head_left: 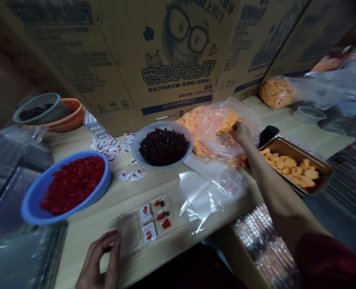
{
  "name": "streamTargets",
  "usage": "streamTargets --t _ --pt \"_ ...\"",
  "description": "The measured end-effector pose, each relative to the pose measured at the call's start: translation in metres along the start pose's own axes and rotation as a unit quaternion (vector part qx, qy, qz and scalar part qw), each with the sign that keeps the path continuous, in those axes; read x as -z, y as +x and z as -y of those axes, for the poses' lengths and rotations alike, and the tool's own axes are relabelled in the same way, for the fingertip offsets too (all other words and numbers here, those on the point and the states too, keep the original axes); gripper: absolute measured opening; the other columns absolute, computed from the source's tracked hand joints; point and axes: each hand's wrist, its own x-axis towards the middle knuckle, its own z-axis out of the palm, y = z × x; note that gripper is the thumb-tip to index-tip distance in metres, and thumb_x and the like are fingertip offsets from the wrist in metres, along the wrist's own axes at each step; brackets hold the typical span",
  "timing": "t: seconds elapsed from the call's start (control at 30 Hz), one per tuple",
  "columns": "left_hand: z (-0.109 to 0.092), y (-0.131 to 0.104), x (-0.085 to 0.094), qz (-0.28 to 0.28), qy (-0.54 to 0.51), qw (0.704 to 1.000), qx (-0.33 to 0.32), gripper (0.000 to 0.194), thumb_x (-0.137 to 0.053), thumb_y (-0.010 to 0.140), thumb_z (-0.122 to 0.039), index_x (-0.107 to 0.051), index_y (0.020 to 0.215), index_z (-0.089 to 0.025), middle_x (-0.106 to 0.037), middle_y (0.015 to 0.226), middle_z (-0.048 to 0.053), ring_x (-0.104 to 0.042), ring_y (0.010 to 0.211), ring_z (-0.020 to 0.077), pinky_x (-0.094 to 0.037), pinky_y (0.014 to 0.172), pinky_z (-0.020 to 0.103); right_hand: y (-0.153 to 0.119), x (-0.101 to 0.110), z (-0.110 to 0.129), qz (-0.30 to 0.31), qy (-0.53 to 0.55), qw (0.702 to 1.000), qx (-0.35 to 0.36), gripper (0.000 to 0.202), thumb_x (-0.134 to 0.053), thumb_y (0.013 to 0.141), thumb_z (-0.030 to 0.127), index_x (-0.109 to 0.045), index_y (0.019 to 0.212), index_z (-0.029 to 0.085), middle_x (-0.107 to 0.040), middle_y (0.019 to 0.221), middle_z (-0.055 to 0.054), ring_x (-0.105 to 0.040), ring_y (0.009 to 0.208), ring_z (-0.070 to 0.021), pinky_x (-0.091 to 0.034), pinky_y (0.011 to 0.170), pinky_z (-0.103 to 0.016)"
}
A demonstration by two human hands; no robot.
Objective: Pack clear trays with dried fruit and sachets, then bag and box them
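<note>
A blue basin is showing glossy deep-red pieces, while a whitish translucent bowl is framing brownish-black ones. Yellow-orange pieces are tinting a clear bag; a gold-brown tin is setting off similar orange ones. In the clear tray, white packets are displaying red motifs beside red and black bits. Pale wood grain is streaking the counter. The tan carton is bearing dark print, a blue band and a bespectacled cartoon. A sleeve is showing dark red.
</note>
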Motion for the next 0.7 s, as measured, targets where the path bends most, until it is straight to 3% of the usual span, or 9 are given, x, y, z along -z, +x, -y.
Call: streamTargets --t 0.1,0.17,0.27,0.37,0.43,0.57,0.7 --pt "-0.012 0.007 -0.006 -0.017 -0.031 0.999 -0.007 0.024 -0.059 0.089 -0.043 -0.069 0.097 -0.022 -0.069 0.104 0.006 -0.066 0.094 0.0218 -0.055 0.072 0.030 -0.052 0.030 0.000 -0.055 0.099 0.993 -0.016 0.012 -0.067 0.084 0.024 -0.066 0.092 0.014 -0.070 0.085 -0.011 -0.064 0.072 -0.0182 -0.049 0.065 -0.030" --pt "-0.022 0.010 -0.009 -0.020 -0.055 0.998 -0.025 0.019 -0.057 0.092 -0.036 -0.068 0.097 -0.021 -0.068 0.101 0.005 -0.065 0.095 0.0203 -0.053 0.085 0.032 -0.102 0.038 0.023 -0.043 0.227 0.973 0.027 0.018 -0.068 0.084 0.033 -0.065 0.094 0.018 -0.069 0.087 -0.007 -0.066 0.072 -0.0174 -0.051 0.065 -0.029" --pt "-0.028 0.011 -0.007 -0.029 -0.070 0.997 -0.025 0.016 -0.056 0.094 -0.030 -0.067 0.099 -0.021 -0.068 0.100 0.005 -0.063 0.095 0.0185 -0.051 0.088 0.031 -0.190 0.031 0.090 0.058 0.381 0.917 0.104 0.015 -0.068 0.083 0.031 -0.063 0.094 0.023 -0.068 0.092 -0.004 -0.066 0.075 -0.0179 -0.054 0.068 -0.032" --pt "-0.025 0.005 0.003 -0.059 -0.078 0.995 0.002 0.014 -0.056 0.094 -0.029 -0.067 0.099 -0.021 -0.068 0.100 0.005 -0.063 0.094 0.0176 -0.050 0.087 0.030 -0.272 0.004 0.168 0.182 0.465 0.849 0.174 0.006 -0.063 0.086 0.024 -0.062 0.092 0.024 -0.065 0.090 -0.003 -0.063 0.078 -0.0176 -0.055 0.068 -0.031" --pt "-0.020 -0.003 0.012 -0.079 -0.084 0.993 0.030 0.015 -0.056 0.094 -0.031 -0.066 0.099 -0.021 -0.068 0.099 0.004 -0.063 0.091 0.0170 -0.049 0.087 0.030 -0.313 -0.019 0.210 0.239 0.473 0.816 0.230 0.008 -0.058 0.086 0.016 -0.060 0.089 0.024 -0.063 0.086 -0.002 -0.061 0.078 -0.0178 -0.053 0.069 -0.031" --pt "-0.004 -0.020 0.024 -0.081 -0.090 0.990 0.078 0.020 -0.057 0.094 -0.036 -0.066 0.101 -0.020 -0.069 0.097 0.005 -0.063 0.088 0.0173 -0.050 0.086 0.031 -0.352 -0.057 0.255 0.242 0.380 0.826 0.338 0.020 -0.050 0.083 0.004 -0.057 0.086 0.023 -0.061 0.090 -0.004 -0.060 0.086 -0.0207 -0.051 0.076 -0.034" --pt "0.009 -0.027 0.027 -0.072 -0.087 0.990 0.084 0.020 -0.055 0.095 -0.035 -0.066 0.102 -0.020 -0.069 0.099 0.005 -0.064 0.089 0.0175 -0.050 0.086 0.031 -0.362 -0.075 0.255 0.205 0.270 0.840 0.424 0.029 -0.046 0.083 -0.002 -0.061 0.090 0.022 -0.061 0.096 -0.008 -0.057 0.093 -0.0250 -0.049 0.082 -0.038"
